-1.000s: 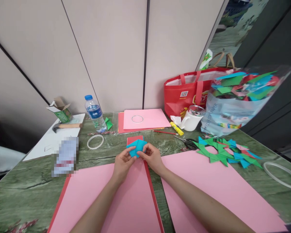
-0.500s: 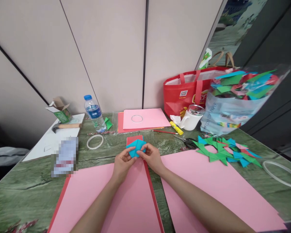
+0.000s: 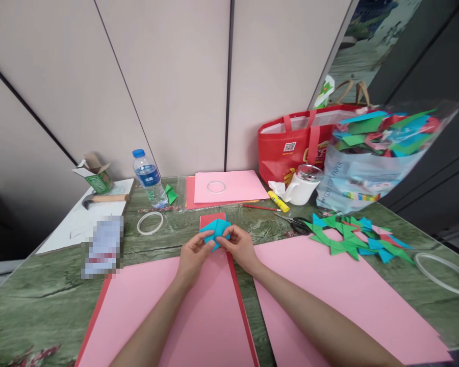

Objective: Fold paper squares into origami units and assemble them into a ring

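Observation:
Both my hands meet at the middle of the table around a small folded blue paper piece [image 3: 215,228]. My left hand [image 3: 192,256] pinches its left lower edge with thumb and fingers. My right hand [image 3: 240,247] pinches its right side the same way. The piece is held just above a red paper square [image 3: 211,219] and the far end of a large pink sheet [image 3: 199,311]. Part of the blue paper is hidden under my fingertips.
A second pink sheet [image 3: 344,295] lies right. Beyond it are wreaths of green and blue folded pieces [image 3: 348,239], scissors [image 3: 296,223], a white ring [image 3: 441,272], a white mug [image 3: 304,186], a glue stick [image 3: 278,202], a red bag [image 3: 294,145] and a plastic bag of folded paper [image 3: 378,153]. Left: water bottle [image 3: 149,178], tape ring [image 3: 150,223], hammer [image 3: 105,199].
My hands stay in place on the blue paper; the fingers shift slightly along its edges. Nothing else on the table has moved.

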### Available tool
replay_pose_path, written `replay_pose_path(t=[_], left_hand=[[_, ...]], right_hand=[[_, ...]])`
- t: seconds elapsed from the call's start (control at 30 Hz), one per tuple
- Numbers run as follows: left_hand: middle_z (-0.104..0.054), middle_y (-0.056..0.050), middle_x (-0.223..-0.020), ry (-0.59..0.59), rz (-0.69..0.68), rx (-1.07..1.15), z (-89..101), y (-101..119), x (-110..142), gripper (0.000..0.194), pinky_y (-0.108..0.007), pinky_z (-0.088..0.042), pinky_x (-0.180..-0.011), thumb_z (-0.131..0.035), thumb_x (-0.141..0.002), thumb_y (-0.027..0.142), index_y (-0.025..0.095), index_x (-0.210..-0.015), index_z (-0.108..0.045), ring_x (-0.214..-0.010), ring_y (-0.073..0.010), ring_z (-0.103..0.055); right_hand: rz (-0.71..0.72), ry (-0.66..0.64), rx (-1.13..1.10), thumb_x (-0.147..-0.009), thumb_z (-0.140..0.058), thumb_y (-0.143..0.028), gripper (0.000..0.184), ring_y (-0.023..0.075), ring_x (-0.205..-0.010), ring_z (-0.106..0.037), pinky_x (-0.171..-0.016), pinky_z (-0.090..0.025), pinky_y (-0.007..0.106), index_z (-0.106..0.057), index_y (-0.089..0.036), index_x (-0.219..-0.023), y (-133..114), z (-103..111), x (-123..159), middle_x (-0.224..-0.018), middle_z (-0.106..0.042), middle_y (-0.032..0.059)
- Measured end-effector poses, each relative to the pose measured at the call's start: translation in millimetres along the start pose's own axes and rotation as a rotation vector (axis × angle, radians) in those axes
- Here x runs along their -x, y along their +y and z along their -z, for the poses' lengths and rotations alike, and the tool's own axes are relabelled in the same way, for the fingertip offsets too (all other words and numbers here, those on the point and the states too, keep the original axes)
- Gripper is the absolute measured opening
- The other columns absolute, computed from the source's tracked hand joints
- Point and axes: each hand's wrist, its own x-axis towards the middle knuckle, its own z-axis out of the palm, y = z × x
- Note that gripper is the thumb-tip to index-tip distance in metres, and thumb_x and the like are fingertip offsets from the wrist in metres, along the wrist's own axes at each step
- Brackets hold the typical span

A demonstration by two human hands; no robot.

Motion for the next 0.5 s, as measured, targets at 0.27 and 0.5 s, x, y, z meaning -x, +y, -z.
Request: replay_pose_path(t=[0.27, 0.5], left_hand=[[-0.052, 0.004, -0.046, 0.034, -0.059, -0.1, -4.7, 8.3, 5.3, 0.036, -0.024, -0.044, -0.059, -0.074, -0.054, 0.02, 0.015, -0.089, -0.068, -0.052, -0.0116, -0.052], [-0.057, 0.002, -0.047, 0.038, -0.046, -0.126, 0.8, 6.0, 2.8, 0.032, -0.026, -0.046, -0.062, -0.072, -0.057, 0.02, 0.015, -0.089, -0.069, -0.061, -0.016, -0.057]], right_hand=[[-0.016, -0.011, -0.036, -0.063, -0.068, -0.036, 0.028, 0.0119, -0.049, -0.052, -0.047, -0.045, 0.025, -0.045, -0.02, -0.065, -1.8, -1.0, 0.7, -0.055, -0.048, -0.0052], [0.011, -0.072, -0.095, -0.062, -0.069, -0.03, 0.03, 0.0119, -0.057, -0.055, -0.052, -0.048, 0.025, -0.044, -0.021, -0.076, 0.5, -2.5, 0.5, -0.065, -0.053, -0.004]])
